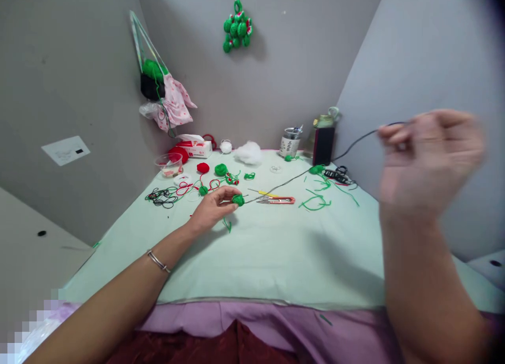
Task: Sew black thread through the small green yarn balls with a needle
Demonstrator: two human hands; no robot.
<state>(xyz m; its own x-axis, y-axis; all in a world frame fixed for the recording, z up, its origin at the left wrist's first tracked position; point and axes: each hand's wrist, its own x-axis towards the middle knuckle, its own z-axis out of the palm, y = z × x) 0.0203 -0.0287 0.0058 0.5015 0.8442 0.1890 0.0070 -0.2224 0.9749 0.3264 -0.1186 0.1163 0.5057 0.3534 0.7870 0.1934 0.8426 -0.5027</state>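
Between the fingertips of my left hand (215,209) is a small green crocheted ball (238,200), held just above the table, with a green yarn tail under it. A dark strand of yarn (290,182) runs from the ball up to the right, drawn fairly straight and then curving. My right hand (430,159), blurred and raised high on the right, is closed on that dark yarn; whether a needle is in its fingers I cannot tell. Red-handled thread snips (282,200) and a yellow crochet hook (262,193) lie just right of the ball.
Behind are a red yarn ball (202,168), a green yarn ball (221,169), white stuffing (248,152), a tissue box (197,147), a pen can (291,142) and an upright phone (323,146). Black yarn (161,196) lies left, green scraps (315,201) right. Walls enclose the table.
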